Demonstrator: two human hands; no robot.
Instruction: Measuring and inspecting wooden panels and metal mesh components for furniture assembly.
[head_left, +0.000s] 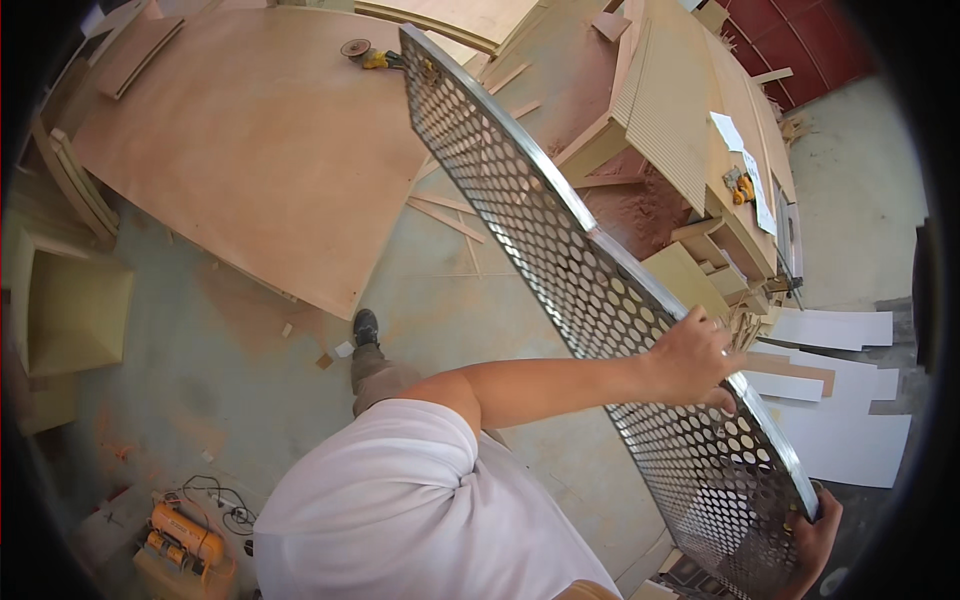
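Observation:
A long perforated metal panel (560, 270) with round holes and a shiny silver edge runs slantwise from the top middle to the lower right. My left hand (692, 365) reaches across and is closed over the panel's edge, right of the middle. Close to the panel's near end, my right hand (816, 540) grips the same edge, its thumb side partly hidden by the sheet. The far end of the panel stands beside a yellow angle grinder (375, 58), which lies on a large wooden board (250, 150).
Wooden cabinetry (690, 110) carries papers and a small yellow power tool (740, 186). White sheets (840, 430) lie on the right. Wood strips (450, 217) are scattered on the floor. An orange air compressor (185, 540) stands lower left, a box-like wooden piece (75, 310) at far left.

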